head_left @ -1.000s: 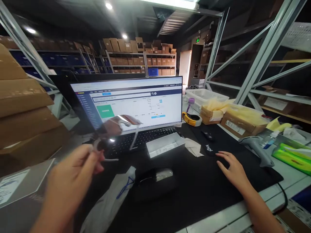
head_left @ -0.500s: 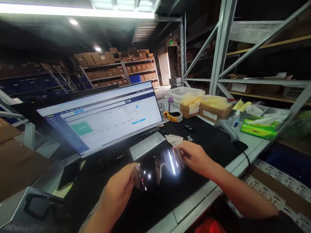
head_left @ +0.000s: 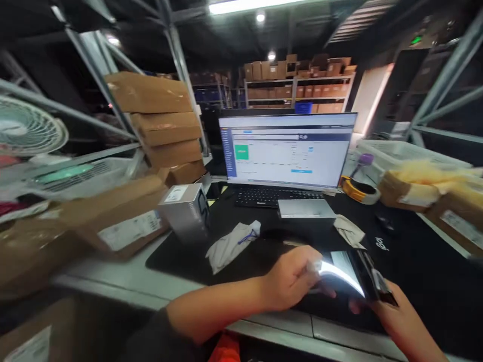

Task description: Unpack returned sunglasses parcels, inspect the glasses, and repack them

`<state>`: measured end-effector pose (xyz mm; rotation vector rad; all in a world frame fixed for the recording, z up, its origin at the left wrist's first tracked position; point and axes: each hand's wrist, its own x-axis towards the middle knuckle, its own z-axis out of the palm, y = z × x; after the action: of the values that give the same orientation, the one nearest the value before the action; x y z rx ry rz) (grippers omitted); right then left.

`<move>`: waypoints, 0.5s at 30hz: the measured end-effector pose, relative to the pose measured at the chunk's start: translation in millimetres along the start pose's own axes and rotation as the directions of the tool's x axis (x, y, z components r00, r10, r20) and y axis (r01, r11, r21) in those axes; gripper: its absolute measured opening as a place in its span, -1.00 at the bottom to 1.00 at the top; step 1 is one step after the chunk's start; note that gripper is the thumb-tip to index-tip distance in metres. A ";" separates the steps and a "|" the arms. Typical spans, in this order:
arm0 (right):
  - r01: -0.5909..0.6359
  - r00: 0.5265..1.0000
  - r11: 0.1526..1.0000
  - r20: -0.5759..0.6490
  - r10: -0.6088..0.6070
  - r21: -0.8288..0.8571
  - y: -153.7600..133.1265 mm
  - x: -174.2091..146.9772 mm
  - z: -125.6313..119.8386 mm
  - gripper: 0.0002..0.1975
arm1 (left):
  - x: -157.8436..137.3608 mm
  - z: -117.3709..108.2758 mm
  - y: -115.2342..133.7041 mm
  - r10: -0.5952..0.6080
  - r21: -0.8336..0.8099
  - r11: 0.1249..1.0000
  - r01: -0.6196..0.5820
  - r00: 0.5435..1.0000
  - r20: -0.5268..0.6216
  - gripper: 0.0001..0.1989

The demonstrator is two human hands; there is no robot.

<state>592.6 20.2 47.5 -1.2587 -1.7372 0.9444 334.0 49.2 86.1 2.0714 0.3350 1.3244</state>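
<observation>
At the far left, a round fan (head_left: 28, 128) stood near a grey-white basket (head_left: 94, 176) with something pale green in it. Next came a long brown box (head_left: 128, 221) with a white label on its side. Behind it, a tall stack of brown boxes (head_left: 166, 125) went up beside the metal posts. A grey box (head_left: 184, 213) stood upright on the table (head_left: 332, 329), by the left end of a big black mat (head_left: 181, 261). A grey cloth bag (head_left: 234, 244) with a blue string lay flat on the mat. Farther back were a black keyboard (head_left: 264, 196) and a bright screen (head_left: 287, 151) with a green square on it. Past the screen, shelves (head_left: 271, 94) full of brown boxes lined the dark room, with a blue bin (head_left: 303, 108) among them and lamps shining above. A pale open box (head_left: 307, 208) lay in front of the keyboard. Near the front of the table, the left hand (head_left: 290, 279) pinched one end of some shiny dark glasses (head_left: 343, 274), and the right hand (head_left: 392, 301) held the other end, partly hidden behind them. The glasses were up over the mat, with a white streak of light on them. Just behind lay a crumpled beige cloth (head_left: 349, 230). Farther right were a yellow and black tape holder (head_left: 360, 192), a black mouse (head_left: 385, 221), a white basket (head_left: 411, 153) and boxes with fluffy yellow stuff (head_left: 426, 173). High at the right, a small green sign (head_left: 416, 39) glowed.
</observation>
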 end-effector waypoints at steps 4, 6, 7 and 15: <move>-0.115 0.989 0.954 -0.058 0.137 0.277 14.1 11.0 13.4 -0.60 | -4.7 -5.5 0.0 -0.043 0.086 0.995 0.056 0.987 -0.152 -0.73; -0.115 0.973 0.870 -0.123 0.196 0.480 16.1 16.8 21.1 -0.67 | -5.1 -12.9 -0.6 -0.107 0.167 0.975 0.145 0.970 -0.216 -0.74; -0.108 0.968 0.840 -0.138 0.211 0.531 15.5 19.3 23.0 -0.69 | -4.8 -17.3 -1.4 -0.148 0.185 0.964 0.193 0.962 -0.229 -0.75; -0.068 0.994 0.987 -0.072 0.079 0.145 2.9 30.3 -7.1 -0.65 | 3.9 -60.1 -17.2 -0.366 0.216 0.898 0.384 0.923 -0.117 -0.91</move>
<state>593.8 51.0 52.9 -1.2565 -1.5446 1.0300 285.1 87.4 94.6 2.0127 0.9170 1.1676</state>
